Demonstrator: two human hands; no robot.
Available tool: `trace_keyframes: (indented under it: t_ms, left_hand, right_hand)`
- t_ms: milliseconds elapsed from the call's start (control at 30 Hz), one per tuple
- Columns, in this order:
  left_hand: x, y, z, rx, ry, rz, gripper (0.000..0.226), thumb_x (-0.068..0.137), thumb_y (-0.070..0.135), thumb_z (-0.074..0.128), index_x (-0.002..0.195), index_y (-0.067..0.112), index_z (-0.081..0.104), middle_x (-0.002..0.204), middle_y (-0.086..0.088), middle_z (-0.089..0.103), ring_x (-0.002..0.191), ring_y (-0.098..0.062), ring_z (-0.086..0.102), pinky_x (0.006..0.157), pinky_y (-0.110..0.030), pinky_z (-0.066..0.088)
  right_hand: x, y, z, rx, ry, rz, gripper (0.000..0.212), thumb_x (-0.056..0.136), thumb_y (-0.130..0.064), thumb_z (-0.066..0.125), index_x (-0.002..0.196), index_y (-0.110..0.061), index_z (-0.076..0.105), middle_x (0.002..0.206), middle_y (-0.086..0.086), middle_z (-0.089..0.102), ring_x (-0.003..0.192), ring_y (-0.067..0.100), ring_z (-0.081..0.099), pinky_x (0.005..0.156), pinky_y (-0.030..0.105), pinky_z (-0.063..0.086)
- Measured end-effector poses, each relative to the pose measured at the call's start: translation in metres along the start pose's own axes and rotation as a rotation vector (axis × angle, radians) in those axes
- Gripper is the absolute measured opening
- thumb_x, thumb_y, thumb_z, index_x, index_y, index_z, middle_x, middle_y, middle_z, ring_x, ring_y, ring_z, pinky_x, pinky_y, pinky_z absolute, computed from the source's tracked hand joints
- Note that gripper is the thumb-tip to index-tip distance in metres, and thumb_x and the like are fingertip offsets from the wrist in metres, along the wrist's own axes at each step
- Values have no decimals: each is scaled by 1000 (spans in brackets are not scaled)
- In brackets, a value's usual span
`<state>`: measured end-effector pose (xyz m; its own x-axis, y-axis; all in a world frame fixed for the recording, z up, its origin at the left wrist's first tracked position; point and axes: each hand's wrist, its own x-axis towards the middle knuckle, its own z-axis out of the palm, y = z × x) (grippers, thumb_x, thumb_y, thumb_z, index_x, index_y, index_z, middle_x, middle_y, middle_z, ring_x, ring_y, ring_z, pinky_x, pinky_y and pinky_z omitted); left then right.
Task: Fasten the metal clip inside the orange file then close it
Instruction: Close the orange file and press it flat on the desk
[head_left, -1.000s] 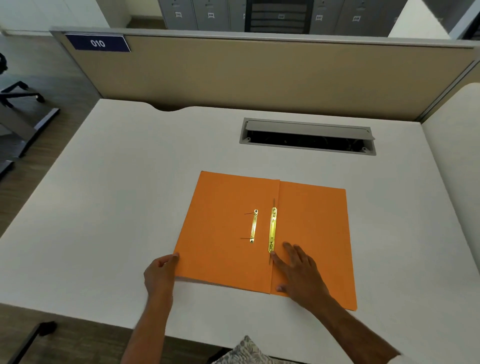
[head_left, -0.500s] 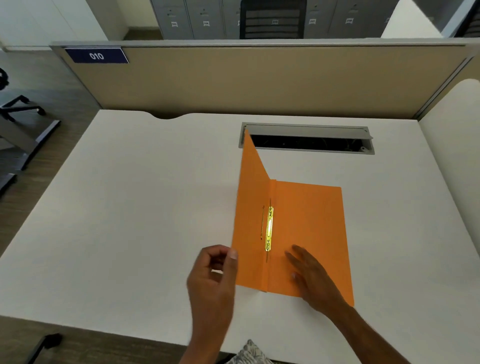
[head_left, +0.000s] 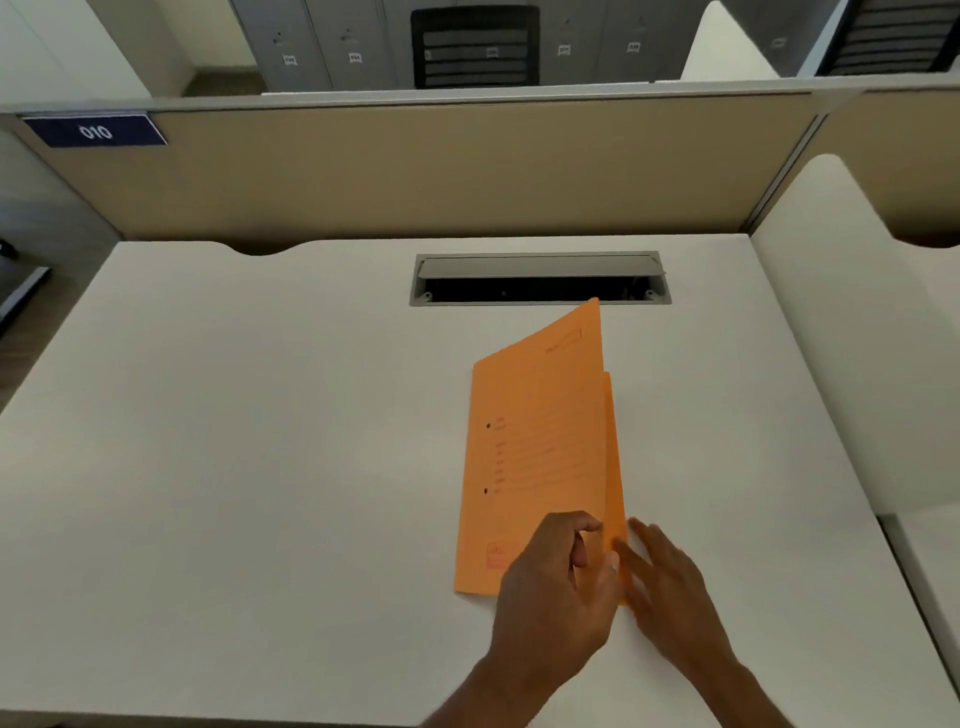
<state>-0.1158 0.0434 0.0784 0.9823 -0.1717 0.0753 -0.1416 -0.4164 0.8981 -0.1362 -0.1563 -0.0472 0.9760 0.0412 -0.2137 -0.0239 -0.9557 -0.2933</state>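
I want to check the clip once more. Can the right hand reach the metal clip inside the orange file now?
Probably not directly: the front cover is almost folded down over the orange file, pinched by the left hand, and hides the clip. The right hand lies outside it.

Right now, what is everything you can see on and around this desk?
orange file: one, orange, on the desk right of centre, front cover swung over and nearly shut, printed side up
desk: one, white, fills the lower view
cable slot: one, grey frame with dark opening, set in the desk beyond the file
partition: one, beige, along the far edge of the desk
number plate: one, dark blue, reads 010, top left of the partition
cabinets: several, grey, behind the partition
office chair: one, black, behind the partition
left hand: one, pinching the cover's near edge
right hand: one, fingers spread, beside the file's near right corner
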Motion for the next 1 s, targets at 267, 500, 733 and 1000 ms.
trace_keyframes:
  t_ms: [267, 500, 733, 1000]
  left_hand:
    - [11, -21, 81, 205, -158, -6, 42, 89, 41, 56, 129, 29, 50, 109, 9, 67, 91, -9, 65, 77, -22, 53]
    - [14, -40, 119, 443, -255, 7, 44, 89, 37, 49, 129, 19, 52, 114, -1, 69, 95, -19, 68, 77, -32, 58]
    - [10, -50, 135, 583, -320, -70, 46, 85, 40, 53, 126, 20, 51, 98, -1, 71, 80, -20, 70, 61, -32, 58]
    - [11, -58, 137, 669, -358, -18, 39, 90, 48, 47, 121, 24, 54, 98, 1, 69, 79, -16, 67, 60, -31, 56]
  right_hand:
    - [-5, 24, 2, 48, -30, -106, 89, 92, -33, 60, 148, -44, -9, 160, -1, 15, 148, 29, 12, 114, 53, 22]
    - [0, 44, -2, 195, -36, -34, 76, 94, -35, 51, 153, -24, 4, 162, -7, 1, 151, 16, -1, 123, 46, 3]
    - [-6, 61, -3, 191, 11, -73, 58, 99, -26, 33, 153, -22, 9, 162, -5, 11, 151, 16, 6, 122, 50, 11]
    - [-4, 58, 0, 88, -21, -126, 54, 99, -28, 16, 153, -24, 19, 162, -7, 9, 151, 18, 3, 120, 45, 3]
